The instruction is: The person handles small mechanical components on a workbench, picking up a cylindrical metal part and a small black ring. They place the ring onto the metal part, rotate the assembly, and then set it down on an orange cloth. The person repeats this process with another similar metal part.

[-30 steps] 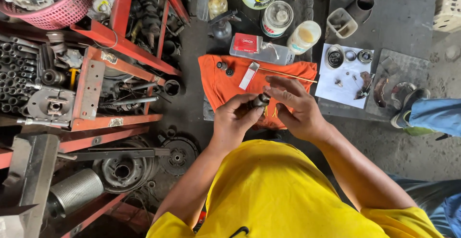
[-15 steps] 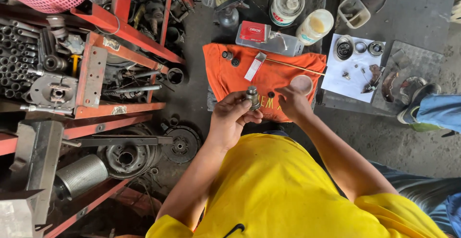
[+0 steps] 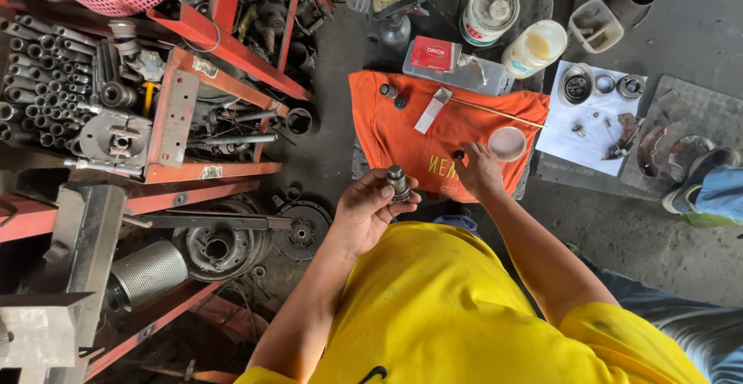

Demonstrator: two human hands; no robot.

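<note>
My left hand (image 3: 370, 210) holds a small grey metal cylindrical part (image 3: 398, 182) upright between thumb and fingers, just in front of my yellow shirt. My right hand (image 3: 480, 172) rests low on the orange cloth (image 3: 402, 132), its fingertips pinched on a small dark part (image 3: 458, 154) lying there. A round shallow lid (image 3: 508, 143) sits on the cloth just beyond that hand. Two small dark round pieces (image 3: 393, 95), a flat silver strip (image 3: 431, 110) and a thin rod (image 3: 495, 111) also lie on the cloth.
A red metal rack (image 3: 193, 97) with sockets, tools and machine parts fills the left. Jars, bottles and a red-topped box (image 3: 457, 63) stand beyond the cloth. White paper (image 3: 588, 144) with bearings lies right; another person's shoe (image 3: 696, 186) is at the far right.
My hands have come apart. The right hand left the metal part, reached out to the cloth by the lid, then dropped to the small dark part. The left hand kept the cylindrical part.
</note>
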